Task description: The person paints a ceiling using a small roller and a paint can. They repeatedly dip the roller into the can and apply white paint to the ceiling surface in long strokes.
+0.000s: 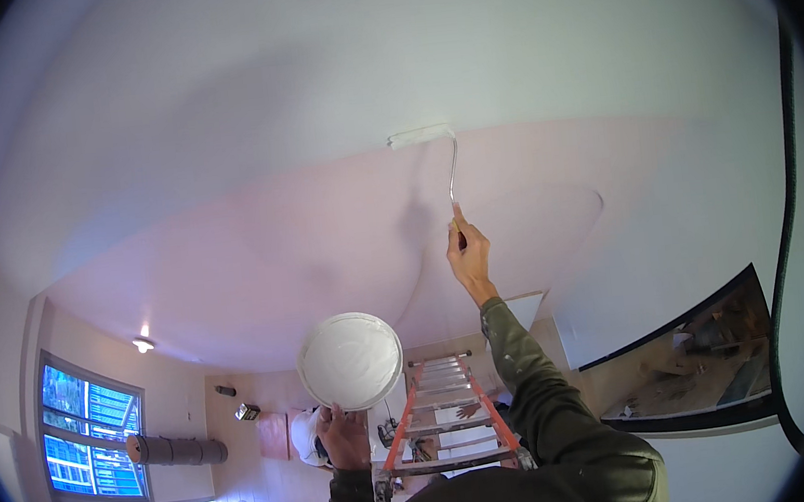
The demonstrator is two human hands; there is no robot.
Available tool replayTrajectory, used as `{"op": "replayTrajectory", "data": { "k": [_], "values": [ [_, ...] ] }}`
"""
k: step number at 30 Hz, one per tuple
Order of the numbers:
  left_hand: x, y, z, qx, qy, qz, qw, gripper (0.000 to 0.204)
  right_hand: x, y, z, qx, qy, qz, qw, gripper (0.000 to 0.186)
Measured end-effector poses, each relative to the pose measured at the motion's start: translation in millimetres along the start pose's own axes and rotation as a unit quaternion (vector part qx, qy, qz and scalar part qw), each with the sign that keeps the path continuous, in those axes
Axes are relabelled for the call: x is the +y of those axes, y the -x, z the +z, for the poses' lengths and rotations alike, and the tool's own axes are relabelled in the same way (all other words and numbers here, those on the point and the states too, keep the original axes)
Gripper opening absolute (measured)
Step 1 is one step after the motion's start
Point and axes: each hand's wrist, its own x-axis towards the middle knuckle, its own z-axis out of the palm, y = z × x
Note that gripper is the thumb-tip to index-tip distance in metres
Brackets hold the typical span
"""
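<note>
My right hand [468, 249] is closed on the handle of a paint roller, its arm stretched upward. The white roller sleeve [418, 136] lies at the border between a white painted band [384, 59] and a pale pink surface [323, 239], and a thin bent metal rod joins it to the handle. Lower left, my left hand [344, 436] grips the rim of a round tub [349, 358] of white paint, its fingers mostly under it. An orange ladder [400, 443] stands below, between my two arms.
A person in white [307, 436] is below at left, and another person's hand [468, 409] shows behind the rungs. Windows [89, 421], a rolled grey bundle [179, 450] and a lit bulb [143, 344] are at left. A large dark glossy panel [684, 369] is at right.
</note>
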Motion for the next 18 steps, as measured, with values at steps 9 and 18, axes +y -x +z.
{"op": "replayTrajectory", "data": {
  "k": [9,18],
  "values": [
    [-3.0,-3.8,-10.2,0.01,0.017,-0.002,1.0,0.021,-44.8,-56.9,-4.1,0.024,-0.023,-0.037,0.999,0.042],
    [-2.9,-6.9,-7.7,-0.006,0.033,0.001,0.999,0.029,-138.3,-167.6,-23.2,0.064,-0.064,-0.094,0.991,0.042]
  ]
}}
